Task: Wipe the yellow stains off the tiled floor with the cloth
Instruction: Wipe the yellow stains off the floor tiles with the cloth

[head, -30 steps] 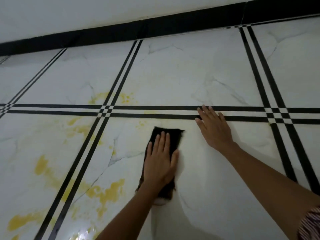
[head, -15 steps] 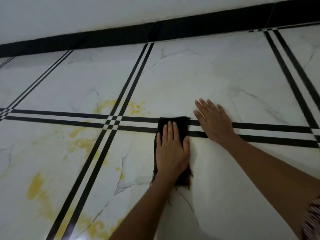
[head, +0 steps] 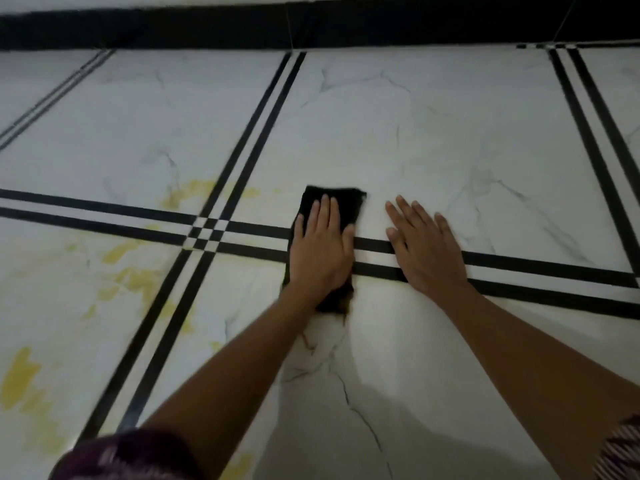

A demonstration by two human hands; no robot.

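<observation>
A black cloth [head: 341,204] lies flat on the white marble-look tiled floor [head: 433,133], across the double black line. My left hand [head: 320,249] presses on it with straight fingers, covering its middle. My right hand [head: 424,245] rests flat on the floor just right of the cloth, over the same black line. Yellow stains [head: 194,195] show left of the cloth near the line crossing, with more yellow stains [head: 135,275] on the tile below and a large patch [head: 20,375] at the far left.
A black skirting band [head: 311,27] runs along the wall at the top. Double black lines [head: 204,233] cross left of the cloth, and another pair [head: 588,133] runs on the right. Patterned sleeves [head: 131,455] show at the bottom edge.
My left hand has pushed the cloth forward, away from me, over the double black line. My right hand has stayed flat beside it. The view has shifted closer to the wall.
</observation>
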